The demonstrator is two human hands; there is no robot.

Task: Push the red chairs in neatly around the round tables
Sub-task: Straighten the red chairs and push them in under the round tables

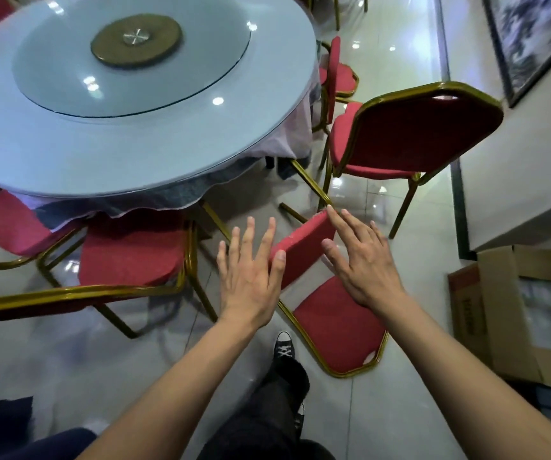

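A red chair (pixel 337 323) with a gold frame lies tipped over on the floor in front of me, its seat edge sticking up and its legs pointing toward the round table (pixel 128 134). My left hand (pixel 251 270) and my right hand (pixel 360 260) reach out with straight, spread fingers on either side of that raised seat edge, the fingertips at or near the cushion. Another red chair (pixel 410 134) stands upright to the right of the table, angled away from it. A further red chair (pixel 131 250) sits partly under the table's near edge.
More red chairs stand at the left (pixel 12 224) and far right (pixel 337 71) of the table. An open cardboard box (pixel 513 313) sits on the floor at right beside a white wall. My shoe (pixel 284 346) is on the glossy tile floor below my hands.
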